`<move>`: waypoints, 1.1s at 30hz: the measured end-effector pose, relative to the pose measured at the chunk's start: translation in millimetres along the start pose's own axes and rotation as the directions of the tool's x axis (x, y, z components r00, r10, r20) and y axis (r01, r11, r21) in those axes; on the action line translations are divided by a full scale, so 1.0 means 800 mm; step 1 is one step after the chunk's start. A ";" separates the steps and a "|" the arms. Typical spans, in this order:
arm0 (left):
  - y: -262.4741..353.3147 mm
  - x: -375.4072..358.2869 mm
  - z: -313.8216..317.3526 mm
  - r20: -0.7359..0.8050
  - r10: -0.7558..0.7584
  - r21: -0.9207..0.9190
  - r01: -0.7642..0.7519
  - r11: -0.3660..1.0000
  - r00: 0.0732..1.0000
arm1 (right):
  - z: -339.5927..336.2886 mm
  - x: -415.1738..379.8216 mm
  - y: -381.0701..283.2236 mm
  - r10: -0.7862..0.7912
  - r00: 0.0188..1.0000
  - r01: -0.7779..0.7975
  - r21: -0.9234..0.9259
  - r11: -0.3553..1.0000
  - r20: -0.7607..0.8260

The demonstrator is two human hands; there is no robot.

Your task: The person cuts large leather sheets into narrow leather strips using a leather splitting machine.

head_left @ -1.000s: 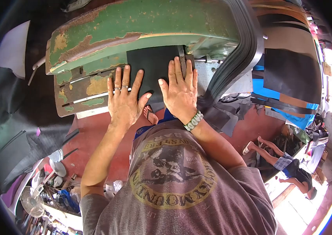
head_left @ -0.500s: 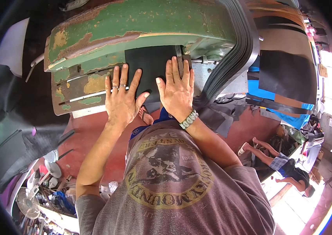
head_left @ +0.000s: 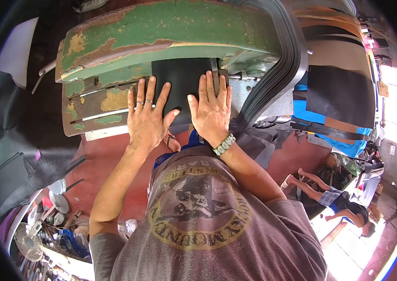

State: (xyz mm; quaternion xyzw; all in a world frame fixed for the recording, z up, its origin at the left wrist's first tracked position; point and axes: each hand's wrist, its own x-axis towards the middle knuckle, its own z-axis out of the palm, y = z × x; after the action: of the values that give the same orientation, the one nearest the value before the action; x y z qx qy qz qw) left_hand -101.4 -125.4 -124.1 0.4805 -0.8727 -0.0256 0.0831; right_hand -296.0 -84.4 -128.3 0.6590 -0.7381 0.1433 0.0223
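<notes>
A black flat sheet (head_left: 178, 84), which looks like leather or rubber, lies on the bed of a green machine (head_left: 170, 28) with worn, peeling paint. Its far end passes under the machine's overhanging body. My left hand (head_left: 147, 119), with rings on two fingers, rests palm down, fingers spread, across the sheet's left edge and the machine bed. Flat on the right part of the sheet is my right hand (head_left: 211, 112), a bracelet (head_left: 225, 144) on its wrist. Its fingertips are beside a narrow metal bar (head_left: 215, 75). Neither hand grasps anything.
A thick bundle of long dark strips (head_left: 285, 61) drapes over the machine's right side. Stacked black and brown sheets (head_left: 341, 93) stand farther right. Dark sheet material (head_left: 34, 131) lies at left, with a fan (head_left: 29, 241) below it. Another person (head_left: 339, 199) is at lower right.
The camera view has shifted slightly. Both hands stay flat on the sheet, with no clear movement against the machine.
</notes>
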 end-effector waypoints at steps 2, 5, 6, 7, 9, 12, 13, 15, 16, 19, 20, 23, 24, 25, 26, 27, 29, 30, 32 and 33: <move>0.001 0.003 -0.001 -0.004 -0.001 -0.019 0.001 1.000 1.000 | 0.000 0.000 0.000 0.002 1.000 -0.002 0.000 1.000 0.002; -0.001 0.005 -0.003 0.002 0.004 -0.019 -0.004 1.000 1.000 | -0.001 0.000 0.000 0.005 1.000 -0.005 0.006 1.000 -0.001; -0.002 0.005 -0.002 0.007 0.010 -0.014 -0.010 1.000 1.000 | 0.000 0.000 -0.001 0.009 1.000 -0.009 0.008 1.000 -0.003; -0.002 0.005 -0.003 0.008 0.009 -0.015 -0.008 1.000 1.000 | 0.000 -0.001 -0.001 0.012 1.000 -0.012 0.008 1.000 -0.003; -0.001 0.005 -0.003 0.009 0.005 -0.019 -0.004 1.000 1.000 | 0.001 -0.001 0.000 0.017 1.000 -0.017 0.006 1.000 -0.002; -0.001 0.004 -0.001 0.045 0.002 0.006 -0.002 1.000 0.999 | 0.004 -0.002 0.001 0.016 1.000 -0.016 0.002 1.000 -0.010; -0.001 0.005 -0.002 0.042 0.005 0.005 -0.005 1.000 0.999 | 0.004 -0.001 0.001 0.021 1.000 -0.021 0.003 1.000 -0.009; -0.001 0.004 -0.003 0.038 0.008 0.003 -0.008 1.000 0.999 | 0.003 -0.001 0.000 0.026 1.000 -0.026 0.005 1.000 -0.004; -0.001 0.004 -0.003 0.034 0.010 -0.001 -0.010 1.000 0.999 | 0.003 -0.001 0.000 0.028 1.000 -0.028 0.007 1.000 -0.001; -0.001 0.004 -0.001 0.021 0.011 -0.015 -0.011 1.000 1.000 | 0.003 -0.001 -0.001 0.022 1.000 -0.022 0.004 1.000 0.002; -0.002 0.004 -0.001 0.016 0.012 -0.019 -0.011 1.000 1.000 | 0.002 -0.001 -0.001 0.017 1.000 -0.017 -0.001 1.000 -0.002; -0.002 0.004 0.002 -0.017 0.020 -0.030 -0.021 0.999 1.000 | 0.001 -0.001 0.000 0.011 1.000 -0.011 -0.014 1.000 0.001; -0.002 0.004 0.002 -0.032 0.023 -0.033 -0.024 0.999 0.999 | 0.002 -0.001 0.000 0.009 1.000 -0.009 -0.019 1.000 0.004; -0.002 0.003 0.002 -0.030 0.021 -0.037 -0.022 0.999 0.999 | 0.003 -0.001 0.001 0.009 1.000 -0.009 -0.017 1.000 0.009; -0.002 0.003 0.002 -0.029 0.020 -0.041 -0.021 0.999 0.999 | 0.004 -0.001 0.001 0.009 1.000 -0.009 -0.015 1.000 0.012; -0.003 0.003 0.002 -0.028 0.018 -0.044 -0.020 0.999 0.999 | 0.005 -0.001 0.002 0.010 1.000 -0.010 -0.013 1.000 0.015; -0.003 0.003 0.003 -0.035 0.019 -0.045 -0.020 0.999 0.999 | 0.006 0.000 0.002 0.007 1.000 -0.007 -0.012 1.000 0.016; -0.003 0.003 0.004 -0.037 0.020 -0.046 -0.021 0.999 0.999 | 0.006 0.000 0.003 0.007 1.000 -0.007 -0.011 1.000 0.016; -0.003 0.003 0.004 -0.041 0.017 -0.038 -0.019 0.999 0.999 | 0.007 0.000 0.003 0.003 1.000 -0.003 -0.005 1.000 0.015; -0.002 0.003 0.004 -0.043 0.016 -0.034 -0.018 0.999 0.999 | 0.007 0.000 0.004 0.001 1.000 -0.001 -0.002 1.000 0.014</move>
State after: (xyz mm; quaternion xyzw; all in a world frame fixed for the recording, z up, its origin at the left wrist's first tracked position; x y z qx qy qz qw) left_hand -101.4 -128.3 -127.2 0.4720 -0.8741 -0.0296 0.1103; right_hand -297.9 -85.2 -133.9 0.6594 -0.7388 0.1379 0.0176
